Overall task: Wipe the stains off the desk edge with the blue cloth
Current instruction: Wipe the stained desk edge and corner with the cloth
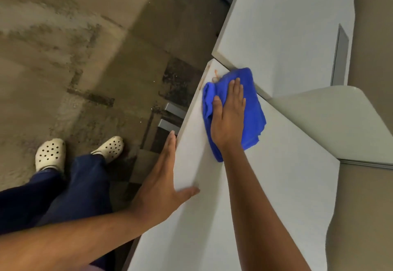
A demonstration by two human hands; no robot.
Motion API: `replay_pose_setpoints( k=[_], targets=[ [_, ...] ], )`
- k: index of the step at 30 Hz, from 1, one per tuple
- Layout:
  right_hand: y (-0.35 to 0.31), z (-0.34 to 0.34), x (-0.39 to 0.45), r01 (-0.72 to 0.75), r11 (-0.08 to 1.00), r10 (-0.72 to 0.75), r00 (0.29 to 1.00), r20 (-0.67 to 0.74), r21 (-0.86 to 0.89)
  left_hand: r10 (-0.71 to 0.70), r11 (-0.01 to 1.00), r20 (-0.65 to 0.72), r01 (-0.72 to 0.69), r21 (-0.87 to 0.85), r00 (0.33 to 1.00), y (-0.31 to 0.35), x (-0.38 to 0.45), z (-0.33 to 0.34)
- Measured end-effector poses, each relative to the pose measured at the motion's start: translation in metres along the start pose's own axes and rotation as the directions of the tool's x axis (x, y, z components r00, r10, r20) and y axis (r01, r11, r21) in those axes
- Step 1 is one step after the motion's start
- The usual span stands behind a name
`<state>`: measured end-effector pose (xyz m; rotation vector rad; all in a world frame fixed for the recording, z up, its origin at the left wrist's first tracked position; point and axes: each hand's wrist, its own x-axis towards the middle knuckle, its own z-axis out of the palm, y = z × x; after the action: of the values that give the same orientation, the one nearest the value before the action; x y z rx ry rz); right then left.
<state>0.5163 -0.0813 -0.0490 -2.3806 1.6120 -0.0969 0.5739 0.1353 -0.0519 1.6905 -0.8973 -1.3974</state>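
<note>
A folded blue cloth point(254, 109) lies on the white desk point(265, 185) near its far left corner. My right hand point(228, 117) presses flat on the cloth, fingers together and pointing away from me. Orange stains point(215, 75) show on the desk surface just beyond the cloth, close to the desk edge point(192, 109). My left hand point(163, 177) grips that left edge nearer to me, fingers along the side and thumb on top.
A second white desk point(287, 26) butts against the far end. A pale partition panel point(331, 121) rises at the right. To the left is brown carpet point(74, 47) with my legs and white clogs point(51, 153); metal desk brackets point(172, 117) sit under the edge.
</note>
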Motion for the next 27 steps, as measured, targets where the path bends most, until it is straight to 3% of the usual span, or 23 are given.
replay_pose_setpoints(
  k=[3, 5, 6, 9, 11, 15, 19, 24, 27],
  targets=[
    [0.016, -0.001, -0.054, 0.228, 0.974, -0.225, 0.969, 0.099, -0.015, 0.065, 0.997, -0.012, -0.064, 0.035, 0.998, 0.0, -0.003, -0.001],
    [0.04, -0.012, -0.066, 0.274, 0.961, -0.267, 0.955, 0.132, -0.046, 0.086, 0.996, -0.02, -0.086, 0.015, 0.996, 0.0, -0.003, -0.001],
    [0.05, -0.019, -0.065, 0.227, 0.972, -0.219, 0.968, 0.118, -0.06, 0.095, 0.995, -0.023, -0.095, -0.001, 0.995, 0.0, -0.004, -0.002],
    [0.052, -0.023, -0.057, -0.099, 0.993, 0.098, 0.995, -0.017, -0.071, 0.107, 0.994, -0.04, -0.108, -0.016, 0.993, -0.002, -0.004, -0.001],
    [0.031, -0.011, -0.069, -0.176, 0.982, 0.173, 0.984, -0.049, -0.07, 0.109, 0.994, -0.041, -0.11, -0.007, 0.993, -0.003, -0.005, 0.0],
    [0.007, 0.007, -0.096, 0.058, 0.991, -0.057, 0.998, 0.013, -0.119, 0.11, 0.994, -0.056, -0.111, -0.015, 0.992, -0.005, -0.005, 0.003],
    [0.005, -0.004, -0.041, 0.241, 0.962, -0.229, 0.968, 0.102, -0.127, 0.087, 0.996, -0.056, -0.089, -0.018, 0.995, -0.005, -0.006, 0.002],
    [-0.021, -0.001, 0.029, 0.13, 0.99, -0.13, 0.991, -0.003, -0.054, 0.079, 0.995, -0.054, -0.083, -0.058, 0.995, -0.005, -0.005, -0.002],
    [-0.024, 0.007, 0.006, 0.191, 0.981, -0.191, 0.981, 0.022, -0.018, 0.097, 0.994, -0.067, -0.099, -0.035, 0.993, -0.008, -0.006, 0.002]
  ],
)
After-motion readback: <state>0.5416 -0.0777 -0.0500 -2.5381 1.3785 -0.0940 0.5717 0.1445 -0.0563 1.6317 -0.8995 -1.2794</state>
